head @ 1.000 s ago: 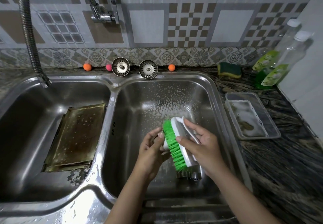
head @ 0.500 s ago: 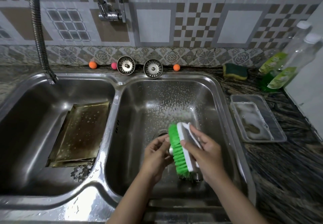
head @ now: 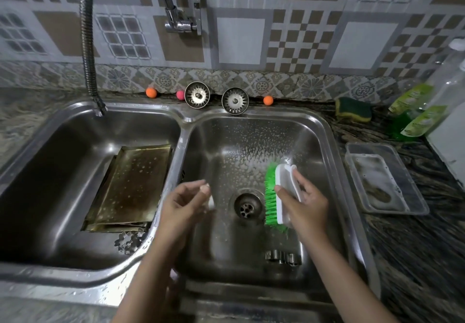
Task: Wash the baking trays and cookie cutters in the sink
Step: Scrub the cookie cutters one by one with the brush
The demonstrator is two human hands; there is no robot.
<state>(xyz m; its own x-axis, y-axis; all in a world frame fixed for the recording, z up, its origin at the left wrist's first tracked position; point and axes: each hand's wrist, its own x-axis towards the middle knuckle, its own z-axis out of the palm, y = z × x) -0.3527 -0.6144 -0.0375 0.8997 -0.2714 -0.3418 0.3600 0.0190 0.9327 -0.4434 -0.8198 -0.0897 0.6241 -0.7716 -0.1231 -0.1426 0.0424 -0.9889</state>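
Head view: right hand (head: pixel 305 203) grips green-bristled white plastic scrub brush (head: pixel 278 196) over steel right basin (head: pixel 324 131); left hand (head: pixel 185 203) blurred, pinching small whitish item, unidentifiable.

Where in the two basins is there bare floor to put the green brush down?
Right basin: bare at the back, beyond the round drain; also the front left. Metal cookie cutters crowd the front right. Left basin: free along its far left side; stacked brass-coloured baking trays and a flower-shaped cutter fill the right side.
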